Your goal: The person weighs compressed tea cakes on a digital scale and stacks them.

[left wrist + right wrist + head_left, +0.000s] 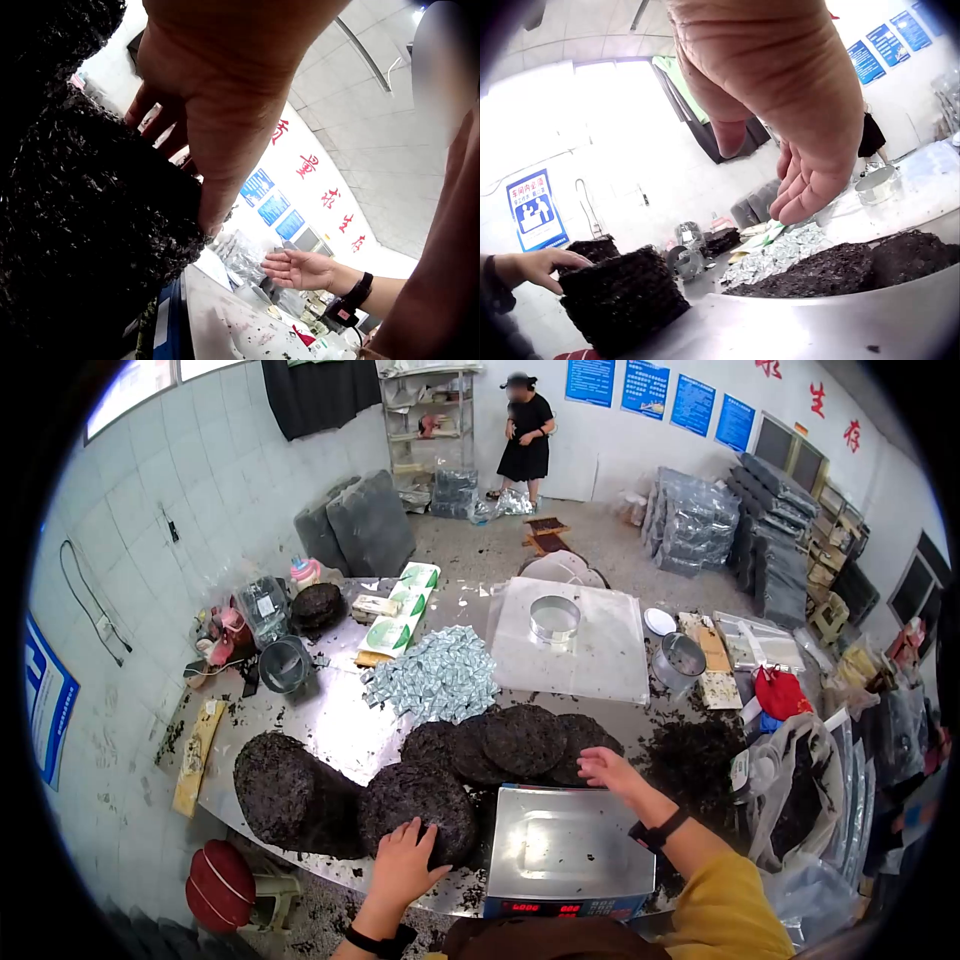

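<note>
My left hand (403,860) rests with spread fingers on the top of a stack of dark round cakes (418,810) in the head view; the right wrist view shows this stack (622,300) with the left hand (544,268) on its upper edge. Above the far right corner of a metal scale (572,842), my right hand (612,772) hovers with relaxed fingers, holding nothing. Beyond the scale lie several overlapping flat dark cakes (525,740). The scale's plate bears only small crumbs, and its red display is lit.
Another thick cake stack (290,795) stands left. Behind are small silver-green packets (435,675), a metal ring (554,620) on a white sheet (610,660) and a clear container (285,665). Loose dark leaves (695,760) and an open bag (800,790) lie right. A person (525,435) stands far back.
</note>
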`<action>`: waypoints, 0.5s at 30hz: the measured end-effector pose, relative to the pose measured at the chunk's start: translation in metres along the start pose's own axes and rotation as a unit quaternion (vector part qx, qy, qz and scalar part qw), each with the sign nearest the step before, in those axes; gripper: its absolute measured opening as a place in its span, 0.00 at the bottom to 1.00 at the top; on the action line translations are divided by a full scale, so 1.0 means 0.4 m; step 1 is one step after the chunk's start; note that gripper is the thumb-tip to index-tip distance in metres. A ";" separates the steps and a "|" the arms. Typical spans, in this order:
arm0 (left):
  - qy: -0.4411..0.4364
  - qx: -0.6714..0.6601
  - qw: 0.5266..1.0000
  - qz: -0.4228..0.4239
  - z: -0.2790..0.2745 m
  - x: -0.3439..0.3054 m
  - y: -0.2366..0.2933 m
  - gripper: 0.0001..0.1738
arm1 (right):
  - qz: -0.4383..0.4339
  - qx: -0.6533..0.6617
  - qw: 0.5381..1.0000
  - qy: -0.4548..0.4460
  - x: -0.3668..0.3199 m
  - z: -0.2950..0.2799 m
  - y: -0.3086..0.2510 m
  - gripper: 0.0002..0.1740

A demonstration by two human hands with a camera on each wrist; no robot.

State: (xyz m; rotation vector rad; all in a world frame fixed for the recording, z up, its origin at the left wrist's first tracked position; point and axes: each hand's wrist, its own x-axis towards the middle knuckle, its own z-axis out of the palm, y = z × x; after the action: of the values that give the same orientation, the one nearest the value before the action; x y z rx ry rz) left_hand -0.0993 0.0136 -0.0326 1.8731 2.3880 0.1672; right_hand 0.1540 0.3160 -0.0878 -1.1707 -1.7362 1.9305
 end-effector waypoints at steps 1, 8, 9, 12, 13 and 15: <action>0.004 -0.005 1.000 0.008 -0.004 0.003 0.006 0.37 | -0.003 0.014 1.000 -0.008 -0.029 0.011 -0.013 0.25; 0.057 0.090 0.994 0.002 0.071 0.011 0.020 0.37 | -0.013 0.013 0.999 -0.043 -0.159 0.079 -0.011 0.24; 0.064 0.095 0.993 0.003 0.079 0.012 0.026 0.36 | -0.012 0.011 0.998 -0.054 -0.174 0.089 -0.018 0.24; 0.064 0.070 0.995 -0.006 0.080 0.025 0.023 0.34 | -0.029 0.009 0.996 -0.079 -0.209 0.096 -0.012 0.24; 0.066 0.060 0.996 -0.012 0.070 0.025 0.024 0.35 | -0.043 0.006 0.995 -0.095 -0.222 0.097 -0.009 0.24; 0.076 0.061 0.995 -0.018 0.071 0.026 0.015 0.35 | -0.055 -0.008 0.994 -0.096 -0.250 0.099 -0.018 0.24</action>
State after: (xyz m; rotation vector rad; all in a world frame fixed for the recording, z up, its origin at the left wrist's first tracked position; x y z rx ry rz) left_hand -0.0919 0.0257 -0.0601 1.9335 2.5849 0.1685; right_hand 0.1859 0.2215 -0.0467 -0.8998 -1.8712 2.0226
